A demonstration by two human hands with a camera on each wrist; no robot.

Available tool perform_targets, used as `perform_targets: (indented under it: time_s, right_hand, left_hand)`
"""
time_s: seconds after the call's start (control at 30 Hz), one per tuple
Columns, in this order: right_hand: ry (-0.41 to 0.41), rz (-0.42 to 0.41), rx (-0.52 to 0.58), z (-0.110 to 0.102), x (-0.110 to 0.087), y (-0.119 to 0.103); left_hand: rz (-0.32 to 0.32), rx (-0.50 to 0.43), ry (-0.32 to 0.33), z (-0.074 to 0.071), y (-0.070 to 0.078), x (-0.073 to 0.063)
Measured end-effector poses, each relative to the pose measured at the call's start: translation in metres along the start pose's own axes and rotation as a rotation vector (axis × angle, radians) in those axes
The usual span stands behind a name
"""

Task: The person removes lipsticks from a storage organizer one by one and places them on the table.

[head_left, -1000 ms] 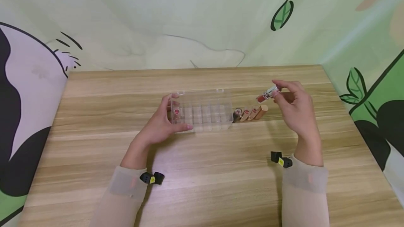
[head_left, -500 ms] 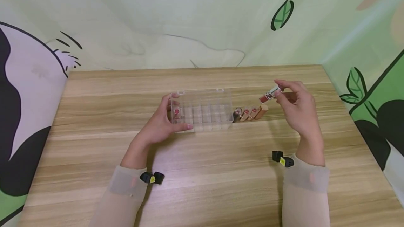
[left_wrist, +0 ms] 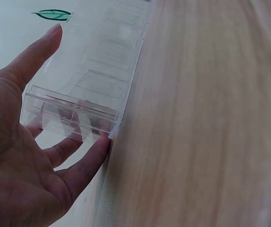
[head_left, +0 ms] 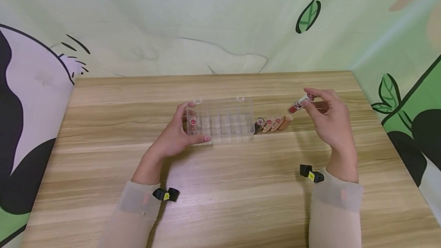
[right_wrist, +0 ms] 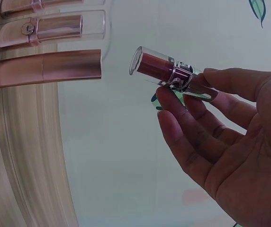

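Observation:
In the head view my left hand (head_left: pixel 173 136) grips the left end of a clear divided organizer box (head_left: pixel 224 127), thumb in front and fingers behind. One lipstick (head_left: pixel 193 123) stands in its leftmost compartment. The left wrist view shows the fingers around the end wall of the box (left_wrist: pixel 102 80). To the right, my right hand (head_left: pixel 332 121) pinches a clear-capped, reddish lipstick tube (head_left: pixel 298 105), tilted and held off the table. In the right wrist view the tube (right_wrist: pixel 161 68) sits between thumb and fingertips.
Right of the box several tubes stand in a row: a dark lipstick (head_left: pixel 259 125), two clear-capped pinkish lipsticks, and a rose-gold tube (head_left: pixel 285 122) nearest my right hand. Beneath everything is a wooden table (head_left: pixel 234 198), with a printed backdrop (head_left: pixel 148 22) behind it.
My right hand has moved slightly to the right with the lipstick tube, away from the box. The left hand and the box have stayed in place.

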State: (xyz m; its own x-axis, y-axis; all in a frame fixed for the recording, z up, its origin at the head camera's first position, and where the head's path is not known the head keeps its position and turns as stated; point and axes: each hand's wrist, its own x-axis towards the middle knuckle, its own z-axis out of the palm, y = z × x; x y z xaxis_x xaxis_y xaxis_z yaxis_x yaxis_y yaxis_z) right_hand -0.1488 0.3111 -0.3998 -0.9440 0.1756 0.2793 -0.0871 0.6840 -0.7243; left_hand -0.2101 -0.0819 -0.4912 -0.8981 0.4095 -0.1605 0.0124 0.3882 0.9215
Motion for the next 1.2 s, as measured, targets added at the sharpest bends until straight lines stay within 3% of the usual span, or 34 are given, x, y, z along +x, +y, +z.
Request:
perform_targets:
  time_s: [0.9,1.2]
  right_hand:
    - [-0.016,0.026,-0.102,-0.011,-0.003,0.011]
    - [-0.097,0.014,-0.122,-0.012,-0.001,0.014]
  left_hand:
    - [-0.001,0.002,-0.008,0.002,0.0,0.002]
    - [-0.011,0.006,-0.01,0.001,0.0,0.0]
